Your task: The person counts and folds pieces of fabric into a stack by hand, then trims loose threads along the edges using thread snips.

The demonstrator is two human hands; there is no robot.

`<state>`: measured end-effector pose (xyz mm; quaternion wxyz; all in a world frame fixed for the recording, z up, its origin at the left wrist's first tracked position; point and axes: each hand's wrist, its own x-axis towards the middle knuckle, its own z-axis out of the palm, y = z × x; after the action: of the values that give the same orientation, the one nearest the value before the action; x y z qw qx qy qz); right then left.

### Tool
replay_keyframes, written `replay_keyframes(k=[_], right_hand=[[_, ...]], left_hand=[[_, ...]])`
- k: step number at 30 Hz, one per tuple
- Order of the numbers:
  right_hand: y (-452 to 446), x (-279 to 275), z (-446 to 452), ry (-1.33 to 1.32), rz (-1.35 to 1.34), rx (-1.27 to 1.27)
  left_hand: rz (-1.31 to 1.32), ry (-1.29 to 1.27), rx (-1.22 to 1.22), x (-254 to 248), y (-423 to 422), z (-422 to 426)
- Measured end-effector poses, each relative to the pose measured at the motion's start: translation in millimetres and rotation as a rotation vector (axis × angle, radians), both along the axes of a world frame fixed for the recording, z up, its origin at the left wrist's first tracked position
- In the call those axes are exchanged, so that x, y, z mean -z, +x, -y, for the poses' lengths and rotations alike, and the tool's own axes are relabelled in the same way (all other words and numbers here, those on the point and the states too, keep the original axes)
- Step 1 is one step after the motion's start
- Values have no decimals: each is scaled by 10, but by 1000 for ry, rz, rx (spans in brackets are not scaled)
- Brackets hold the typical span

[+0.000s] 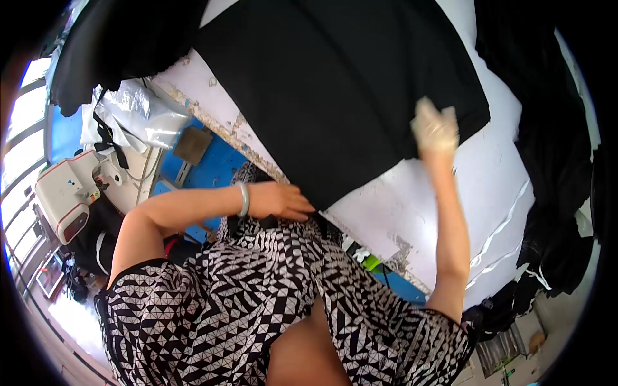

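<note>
A large piece of black fabric (335, 83) lies spread over a worn white tabletop (380, 206), with a corner pointing toward my body at the table's near edge. My left hand (280, 201), with a pale bangle at the wrist, is at that corner. Its fingers are bent against the cloth's edge, and the thumb is hidden. My right hand (436, 128) wears a light glove and rests on the fabric near its right edge. Its fingers are somewhat spread and slightly blurred by motion, with nothing visibly gripped.
More dark cloth hangs at the right (553, 148) and upper left (129, 45). A white and red machine (64, 193) stands at the left beside a clear plastic bag (145, 109). The table's near edge is chipped. White strips (505, 222) lie on the right side of the tabletop.
</note>
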<state>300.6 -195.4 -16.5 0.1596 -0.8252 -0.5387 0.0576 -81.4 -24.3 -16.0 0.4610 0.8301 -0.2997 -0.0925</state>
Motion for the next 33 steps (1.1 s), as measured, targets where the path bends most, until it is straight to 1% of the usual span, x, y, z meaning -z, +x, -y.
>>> replay_keyframes(k=[1,2,3,4,5,6,7,8,9,10,11,12,13,14,15,16,17,18,19,20,22,23,24,25,26,27,28,29,31,32,33], right_hand=[[-264,62,73,-2,-398,103],[-490,-126,36,-45,-520,26],[-717,-314,0,-94,-645,-43],[-550,-433,-85,-15,-259,-176],[-381,-553,-171,87,166,-224],[-109,-777,-318,45,-73,106],[235,-527,-227,121,261,180],[507,-207,-49,53,452,236],[514,-41,55,42,489,43],[472,-14,178,28,527,-149],[28,-300,36,-15,334,-210],[-280,-446,-54,-10,226,-263],[-587,-592,-145,-9,116,-312],[-632,-601,-161,54,107,-353],[-663,-613,-117,112,94,-383],[-434,-666,-138,147,244,-267],[-72,-574,-122,168,365,-58],[293,-478,-108,168,459,155],[465,-345,-61,95,454,142],[509,-292,25,21,438,128],[-237,-773,-284,-260,136,11],[-628,-739,-275,45,-68,-201],[-716,-748,-270,126,-106,-281],[-807,-757,-261,201,-143,-365],[-700,-848,-334,42,-27,-322],[-362,-903,-396,-43,125,-194],[87,-710,-277,253,424,-252],[385,-398,-234,293,531,134],[448,-147,-103,107,582,27],[185,-343,-159,-10,496,-144],[-259,-529,-301,-21,244,-173]], left_hand=[[61,-29,-86,18,-48,-3],[114,-67,-164,0,-95,1],[114,-83,-222,-61,-66,-44],[119,-92,-240,-76,-34,-90],[121,-107,-255,-103,-16,-97],[124,-120,-269,-152,30,-87],[183,-109,-272,-258,145,-98],[232,-128,-341,-333,233,-73],[218,-109,-424,-425,302,-74],[204,-91,-505,-474,369,-110],[230,-56,-630,-452,452,-175],[245,-29,-755,-423,493,-205],[71,-99,-936,-364,501,-224],[-106,-254,-1155,-316,480,-227],[-16,-206,-1198,-154,442,-256],[5,-256,-1222,-115,406,-250],[27,-305,-1244,-72,374,-247],[-8,-448,-1251,-143,381,-259],[-133,-284,-1076,-316,330,-405],[-115,-353,-1058,-380,372,-383],[-136,-292,-1122,-445,344,-401],[-47,-223,-1173,-409,386,-430],[46,-152,-1225,-373,438,-477],[-2,70,-1175,-374,469,-563],[23,197,-1151,-268,453,-583],[47,326,-1120,-73,392,-564],[85,454,-1091,116,358,-566],[-39,484,-988,255,311,-583],[-104,438,-923,46,269,-540],[-133,414,-892,-51,261,-535],[-13,400,-814,-85,178,-566]])
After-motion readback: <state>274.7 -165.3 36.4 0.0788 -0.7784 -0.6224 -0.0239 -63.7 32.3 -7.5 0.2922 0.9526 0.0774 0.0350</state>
